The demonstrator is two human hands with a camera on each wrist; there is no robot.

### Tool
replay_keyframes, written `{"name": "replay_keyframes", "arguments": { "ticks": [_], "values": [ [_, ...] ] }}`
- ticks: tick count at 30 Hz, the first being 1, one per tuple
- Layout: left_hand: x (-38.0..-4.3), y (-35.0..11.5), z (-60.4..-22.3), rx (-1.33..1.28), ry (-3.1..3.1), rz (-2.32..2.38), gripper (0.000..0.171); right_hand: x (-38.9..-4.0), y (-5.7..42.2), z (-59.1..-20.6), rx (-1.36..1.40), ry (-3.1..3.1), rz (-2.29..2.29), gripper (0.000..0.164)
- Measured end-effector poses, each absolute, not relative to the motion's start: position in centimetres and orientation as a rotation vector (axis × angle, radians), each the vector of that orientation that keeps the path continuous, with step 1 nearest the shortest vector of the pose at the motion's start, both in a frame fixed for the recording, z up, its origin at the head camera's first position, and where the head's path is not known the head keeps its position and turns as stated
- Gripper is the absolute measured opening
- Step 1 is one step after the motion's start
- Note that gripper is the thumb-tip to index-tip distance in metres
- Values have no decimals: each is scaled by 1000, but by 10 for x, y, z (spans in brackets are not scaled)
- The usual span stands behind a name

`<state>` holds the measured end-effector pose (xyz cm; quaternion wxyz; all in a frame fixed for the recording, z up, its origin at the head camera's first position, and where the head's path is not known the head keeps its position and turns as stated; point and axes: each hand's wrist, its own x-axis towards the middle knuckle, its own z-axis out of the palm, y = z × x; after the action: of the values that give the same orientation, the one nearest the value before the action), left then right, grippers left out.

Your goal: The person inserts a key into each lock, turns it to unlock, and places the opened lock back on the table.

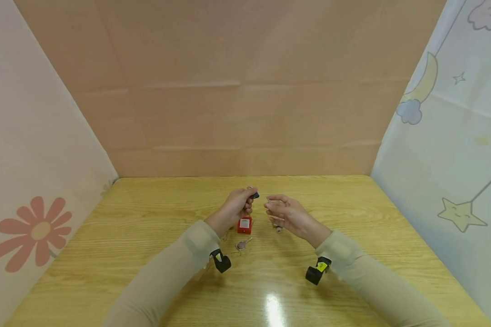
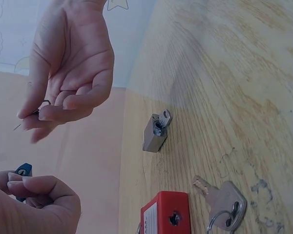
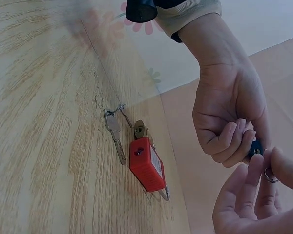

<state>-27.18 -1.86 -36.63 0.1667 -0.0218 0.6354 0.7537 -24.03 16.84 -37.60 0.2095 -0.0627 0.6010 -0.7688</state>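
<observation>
My left hand grips a small dark blue padlock, its keyhole end facing my right hand. Between thumb and fingertips my right hand pinches a small thin key, mostly hidden, with a metal ring hanging from it. The two hands are close together above the table, with a short gap between key and padlock in the head view. Below them lies a red padlock with a white label. In front of it is a loose silver key on a ring.
A grey padlock with a key in its keyhole lies on the wooden table, under my right hand. Beside the red padlock sits a brass-coloured padlock. Patterned panels stand at both sides, and a plain brown one behind.
</observation>
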Motion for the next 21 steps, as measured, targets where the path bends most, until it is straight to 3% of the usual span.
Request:
{"name": "replay_keyframes", "arguments": {
  "ticks": [3,10,21],
  "values": [
    [-269,-17,-366,-66,1815,2145,20,-238,171,-375,-193,1693,-2115,43],
    [-262,-13,-365,-96,1808,2143,21,-234,174,-375,-174,1824,-2067,14],
    [-257,-8,-364,-100,1809,2151,21,-232,182,-375,-224,1824,-2100,5]
  ]
}}
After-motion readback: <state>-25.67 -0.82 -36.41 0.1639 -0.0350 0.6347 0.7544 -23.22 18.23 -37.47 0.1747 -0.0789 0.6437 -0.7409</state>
